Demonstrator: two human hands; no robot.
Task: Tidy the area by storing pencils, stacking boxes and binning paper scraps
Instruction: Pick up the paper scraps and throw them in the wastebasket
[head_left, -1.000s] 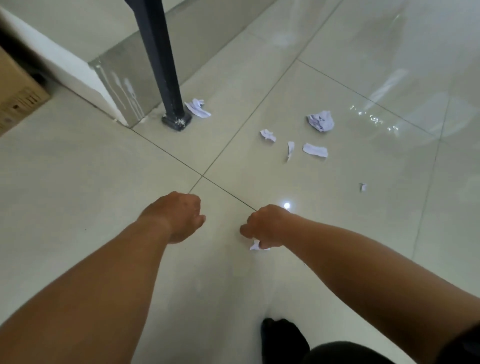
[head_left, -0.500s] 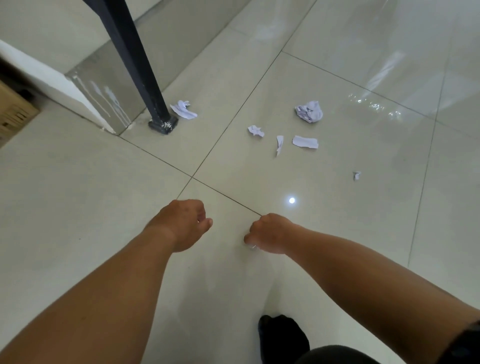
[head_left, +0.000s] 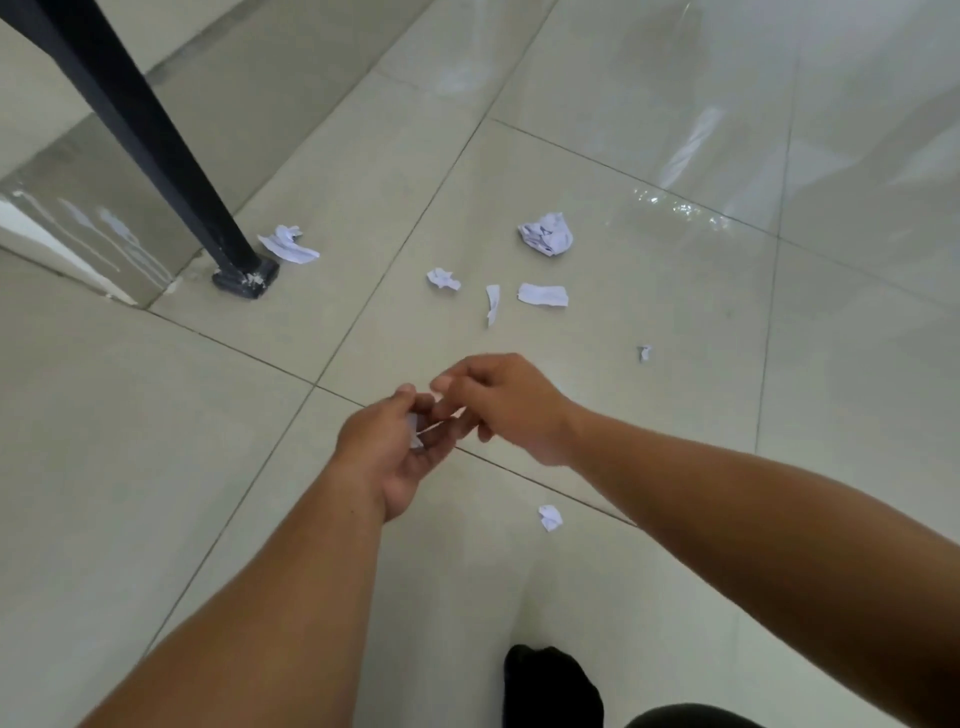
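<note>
My left hand (head_left: 387, 457) is turned palm up above the floor and holds a small white paper scrap (head_left: 415, 434) in its curled fingers. My right hand (head_left: 514, 410) meets it from the right and pinches a thin white sliver of paper (head_left: 448, 415) at the left fingertips. More scraps lie on the tiles beyond: a crumpled ball (head_left: 546, 233), a flat strip (head_left: 543, 294), a narrow torn piece (head_left: 492, 304), a small wad (head_left: 442, 279), a tiny bit (head_left: 644, 352) and a piece by the post (head_left: 288, 244). One crumpled scrap (head_left: 550, 517) lies below my right forearm.
A black metal post (head_left: 156, 135) slants down to its foot (head_left: 244, 278) at the left, beside a low grey step (head_left: 104, 228). My dark shoe (head_left: 550, 686) shows at the bottom. Glossy pale floor tiles spread right and ahead.
Both hands have lifted off the floor and come together in the middle. The left hand has turned palm up. The view has swung left, and a crumpled scrap now shows below my right forearm.
</note>
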